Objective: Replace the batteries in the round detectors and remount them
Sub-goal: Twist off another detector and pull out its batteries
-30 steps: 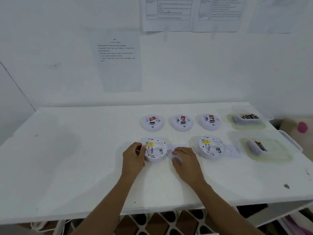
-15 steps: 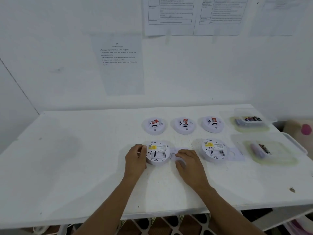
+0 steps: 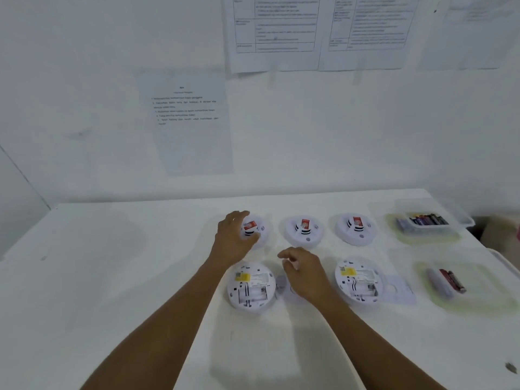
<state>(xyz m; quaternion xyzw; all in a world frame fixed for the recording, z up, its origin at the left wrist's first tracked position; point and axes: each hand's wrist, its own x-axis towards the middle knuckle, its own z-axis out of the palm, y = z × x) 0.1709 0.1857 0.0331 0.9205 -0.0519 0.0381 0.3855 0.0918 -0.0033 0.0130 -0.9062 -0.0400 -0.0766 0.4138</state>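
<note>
Table (image 3: 140, 319), near row: 2 detectors lie back-up, apart from each other. The near-left detector (image 3: 251, 287) shows its battery bay. The bay's long axis runs roughly left-right, and its contents cannot be resolved. The near-right detector (image 3: 358, 282) lies the same way, with a flat mounting plate (image 3: 398, 288) touching its right edge.

The right hand (image 3: 305, 270) hovers between the 2 near detectors. Its fingers are loosely curled and hold nothing visible.

Far row: 3 detectors sit dome-up. Being round, they have no long axis, and their sensor heads point upward. The left hand (image 3: 233, 237) covers the left side of the far-left detector (image 3: 256, 230), with fingers and thumb curved round its rim. Blur hides whether they clamp it.

Right side: a near tray (image 3: 478, 299) and a far tray (image 3: 405, 235) each hold batteries lying flat.

Step in hand, as judged: fetch the next unit for opening. The next move requires a firm rim grip, a lift clear of the neighbouring detector, then inversion to expose the back.
</note>
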